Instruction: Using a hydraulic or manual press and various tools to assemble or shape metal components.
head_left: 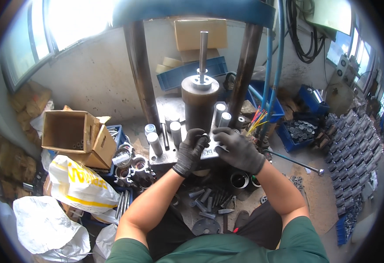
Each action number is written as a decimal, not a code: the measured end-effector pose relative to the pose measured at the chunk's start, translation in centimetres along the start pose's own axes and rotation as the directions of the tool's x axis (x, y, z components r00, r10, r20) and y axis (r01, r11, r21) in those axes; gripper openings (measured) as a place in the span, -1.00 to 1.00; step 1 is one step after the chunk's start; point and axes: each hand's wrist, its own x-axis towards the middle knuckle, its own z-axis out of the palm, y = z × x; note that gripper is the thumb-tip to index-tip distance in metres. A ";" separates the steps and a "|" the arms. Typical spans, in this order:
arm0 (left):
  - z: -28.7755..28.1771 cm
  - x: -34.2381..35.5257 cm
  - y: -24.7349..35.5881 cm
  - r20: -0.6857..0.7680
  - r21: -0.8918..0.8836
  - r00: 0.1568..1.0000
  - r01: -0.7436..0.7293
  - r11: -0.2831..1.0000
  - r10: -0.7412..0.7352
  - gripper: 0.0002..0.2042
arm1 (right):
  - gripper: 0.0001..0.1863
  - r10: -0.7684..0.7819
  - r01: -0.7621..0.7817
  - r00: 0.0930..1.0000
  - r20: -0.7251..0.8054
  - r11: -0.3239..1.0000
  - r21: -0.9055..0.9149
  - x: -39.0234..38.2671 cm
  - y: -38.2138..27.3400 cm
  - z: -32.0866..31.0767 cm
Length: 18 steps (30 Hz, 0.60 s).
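Note:
Both my hands wear dark grey gloves and meet in front of the press's metal base plate (170, 157). My left hand (189, 153) is closed, its thumb and fingers pinching a small dark metal ring (206, 137). Just right of the ring, my right hand (241, 151) has its fingers bent and apart, with nothing visible in them. Behind the hands stands a thick steel cylinder (199, 103), topped by a silver flanged part (202, 81) with an upright rod (203, 50). Several short metal cylinders (175, 131) stand on the plate around it.
Two dark columns (141, 74) and a blue crossbeam (192, 12) frame the work. Cardboard boxes (67, 131) and white sacks (47, 225) crowd the left. Blue bins (297, 136) and stacked metal cylinders (354, 153) fill the right. Bolts (207, 199) lie below the plate.

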 end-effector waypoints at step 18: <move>-1.8 16.7 7.8 -0.216 0.412 0.959 -0.083 0.907 0.186 -0.58 | -0.71 0.054 0.066 0.772 -0.633 0.984 0.164 8.6 7.6 -0.4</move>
